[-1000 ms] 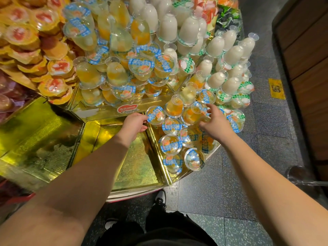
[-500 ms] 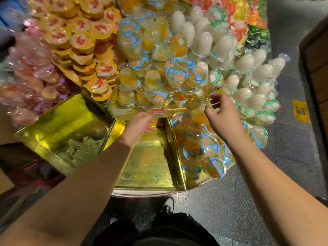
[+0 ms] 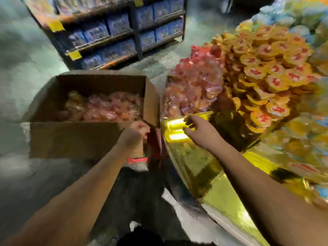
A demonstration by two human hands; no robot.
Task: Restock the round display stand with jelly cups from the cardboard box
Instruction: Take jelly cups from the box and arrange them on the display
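Beside our left hand, curled and holding nothing, sits the cardboard box of jelly cups; our right hand, fingers loose, is farther away.

Motion-blurred jelly cups in the cardboard box; display stand cut off right.

A dark shelf rack stands at the back on the grey floor, its tiers packed with blue packets. Yellow tags hang from its shelf edges. Something red shows low between box and stand, too blurred to tell. All is motion-blurred.
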